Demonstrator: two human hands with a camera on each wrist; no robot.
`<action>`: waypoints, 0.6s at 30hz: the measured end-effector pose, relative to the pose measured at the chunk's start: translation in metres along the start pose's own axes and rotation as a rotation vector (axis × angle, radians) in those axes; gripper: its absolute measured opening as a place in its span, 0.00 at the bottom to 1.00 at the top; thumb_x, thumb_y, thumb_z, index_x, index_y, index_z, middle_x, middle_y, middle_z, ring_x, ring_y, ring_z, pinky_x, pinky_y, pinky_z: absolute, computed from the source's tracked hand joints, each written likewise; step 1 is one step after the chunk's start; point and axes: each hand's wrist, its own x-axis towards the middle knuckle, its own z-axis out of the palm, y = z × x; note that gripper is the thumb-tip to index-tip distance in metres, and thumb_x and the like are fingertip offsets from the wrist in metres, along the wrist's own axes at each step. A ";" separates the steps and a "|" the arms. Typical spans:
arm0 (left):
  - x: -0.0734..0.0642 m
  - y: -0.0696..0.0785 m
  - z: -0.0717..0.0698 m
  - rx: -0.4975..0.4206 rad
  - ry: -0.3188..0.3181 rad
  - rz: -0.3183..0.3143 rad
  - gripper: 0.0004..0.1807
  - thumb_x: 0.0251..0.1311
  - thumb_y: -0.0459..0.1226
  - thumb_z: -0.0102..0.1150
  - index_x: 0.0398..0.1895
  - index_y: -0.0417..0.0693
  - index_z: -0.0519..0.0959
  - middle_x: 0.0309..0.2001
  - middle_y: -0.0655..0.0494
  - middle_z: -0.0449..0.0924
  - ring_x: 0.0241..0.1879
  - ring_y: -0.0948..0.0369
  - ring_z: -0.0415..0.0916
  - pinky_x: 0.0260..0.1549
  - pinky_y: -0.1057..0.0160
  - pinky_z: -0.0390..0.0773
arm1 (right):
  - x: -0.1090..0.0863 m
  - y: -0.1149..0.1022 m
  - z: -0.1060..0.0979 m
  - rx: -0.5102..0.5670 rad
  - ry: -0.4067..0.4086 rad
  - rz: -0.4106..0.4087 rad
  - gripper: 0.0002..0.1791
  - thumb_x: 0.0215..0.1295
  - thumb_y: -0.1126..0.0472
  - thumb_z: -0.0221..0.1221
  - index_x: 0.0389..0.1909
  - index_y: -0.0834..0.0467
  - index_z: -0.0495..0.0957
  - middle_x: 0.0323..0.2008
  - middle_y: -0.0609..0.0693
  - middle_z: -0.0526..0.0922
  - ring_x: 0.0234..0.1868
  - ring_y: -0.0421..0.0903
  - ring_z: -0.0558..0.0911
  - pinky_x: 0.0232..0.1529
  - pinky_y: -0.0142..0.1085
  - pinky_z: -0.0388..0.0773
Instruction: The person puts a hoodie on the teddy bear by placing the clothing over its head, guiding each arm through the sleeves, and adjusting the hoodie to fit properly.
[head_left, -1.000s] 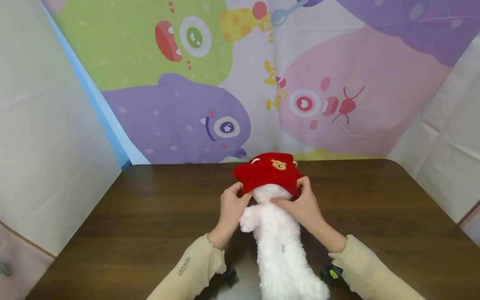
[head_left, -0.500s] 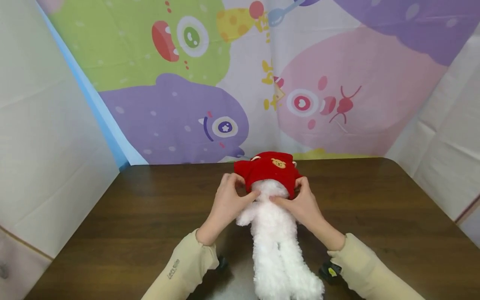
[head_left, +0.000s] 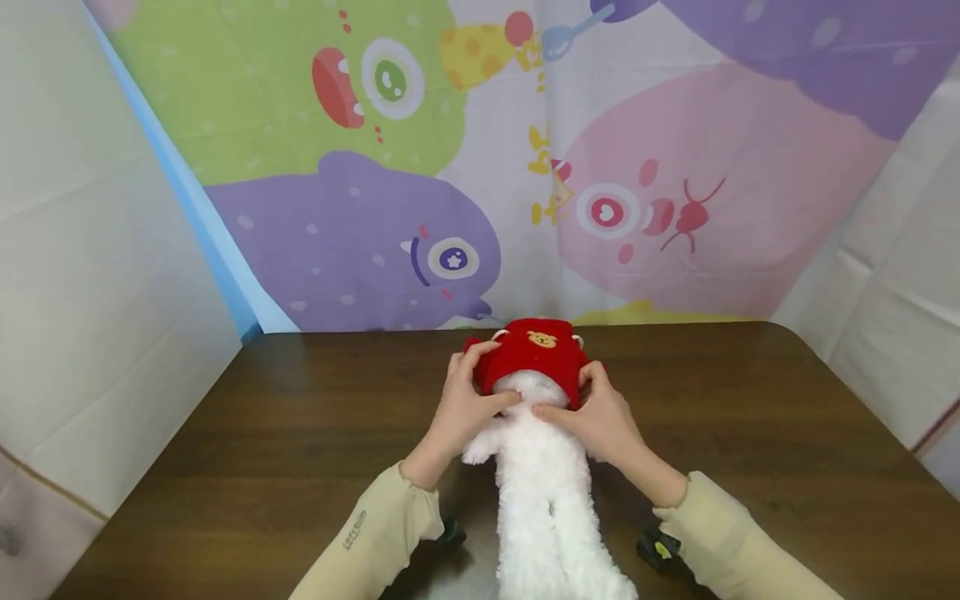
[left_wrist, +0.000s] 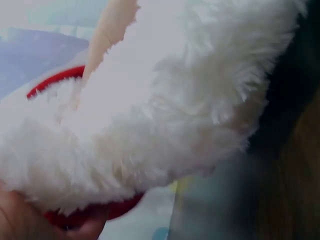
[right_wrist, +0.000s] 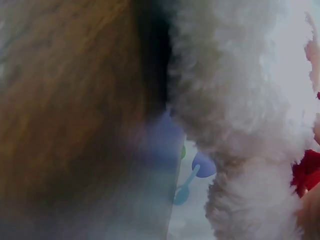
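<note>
A long white plush toy (head_left: 543, 492) lies on the table, its head end away from me. Over its head sits a small red toy sweater (head_left: 534, 354) with a bear face patch and short sleeves. My left hand (head_left: 467, 407) grips the sweater's left side, with the thumb on the white fur under the hem. On the other side my right hand (head_left: 603, 417) pinches the hem with curled fingers, its thumb also on the fur. In the left wrist view, the plush fur (left_wrist: 165, 110) fills most of the picture, the red hem showing behind it.
The dark wooden table (head_left: 315, 433) spreads around the toy. Behind it hangs a cartoon-print cloth (head_left: 345, 242). Pale panels stand on both sides. Dark wrist gear (head_left: 658, 546) sits under the right sleeve.
The red sweater has shifted slightly left and down in the head view, along with the plush toy. My left fingers have moved from its lower edge up onto its side.
</note>
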 end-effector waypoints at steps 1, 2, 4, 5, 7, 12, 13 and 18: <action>0.000 0.000 0.001 0.017 0.026 -0.004 0.32 0.42 0.36 0.68 0.55 0.55 0.69 0.49 0.49 0.63 0.52 0.52 0.67 0.51 0.54 0.71 | -0.001 0.000 -0.001 -0.006 -0.026 -0.008 0.35 0.44 0.39 0.66 0.39 0.56 0.58 0.27 0.53 0.73 0.25 0.45 0.72 0.23 0.35 0.71; -0.001 0.001 0.001 0.037 0.055 -0.005 0.31 0.41 0.36 0.69 0.53 0.53 0.71 0.47 0.49 0.64 0.50 0.52 0.68 0.50 0.55 0.72 | -0.002 0.000 -0.003 -0.011 -0.055 -0.019 0.33 0.45 0.40 0.65 0.39 0.56 0.58 0.26 0.52 0.74 0.24 0.44 0.73 0.22 0.35 0.71; -0.002 0.001 0.002 0.083 0.108 0.005 0.29 0.39 0.36 0.70 0.50 0.49 0.74 0.45 0.49 0.66 0.49 0.52 0.69 0.49 0.56 0.73 | -0.003 0.000 -0.007 -0.019 -0.116 -0.062 0.30 0.50 0.44 0.64 0.39 0.57 0.58 0.24 0.51 0.74 0.22 0.43 0.74 0.23 0.35 0.72; -0.002 0.001 0.003 0.105 0.130 0.013 0.28 0.39 0.36 0.71 0.48 0.47 0.75 0.44 0.49 0.67 0.48 0.52 0.69 0.49 0.56 0.73 | -0.003 0.000 -0.010 -0.024 -0.148 -0.088 0.28 0.52 0.46 0.63 0.40 0.57 0.58 0.23 0.51 0.74 0.22 0.43 0.74 0.24 0.35 0.73; -0.002 0.000 0.003 0.133 0.170 0.032 0.24 0.38 0.35 0.72 0.43 0.45 0.77 0.41 0.49 0.68 0.46 0.52 0.70 0.48 0.57 0.74 | -0.002 -0.001 -0.014 -0.041 -0.200 -0.138 0.24 0.55 0.50 0.62 0.40 0.57 0.59 0.23 0.50 0.75 0.22 0.43 0.74 0.24 0.35 0.73; -0.003 0.000 0.005 0.178 0.194 0.077 0.12 0.41 0.35 0.70 0.27 0.46 0.76 0.37 0.50 0.68 0.42 0.54 0.70 0.39 0.60 0.78 | 0.002 -0.006 -0.023 -0.288 -0.137 -0.224 0.21 0.54 0.48 0.62 0.38 0.57 0.65 0.22 0.47 0.74 0.19 0.40 0.70 0.19 0.33 0.70; -0.004 0.000 0.006 0.191 0.193 0.083 0.11 0.41 0.35 0.70 0.25 0.47 0.75 0.37 0.51 0.68 0.42 0.55 0.70 0.37 0.61 0.78 | 0.002 -0.007 -0.023 -0.366 -0.100 -0.231 0.22 0.53 0.47 0.62 0.37 0.57 0.66 0.22 0.47 0.74 0.18 0.40 0.69 0.18 0.33 0.68; -0.006 -0.003 0.011 0.263 0.208 0.099 0.11 0.44 0.36 0.69 0.22 0.50 0.73 0.37 0.53 0.67 0.42 0.56 0.70 0.36 0.63 0.77 | 0.004 -0.015 -0.022 -0.527 0.055 -0.367 0.28 0.48 0.49 0.66 0.43 0.61 0.68 0.35 0.53 0.72 0.32 0.45 0.74 0.29 0.38 0.78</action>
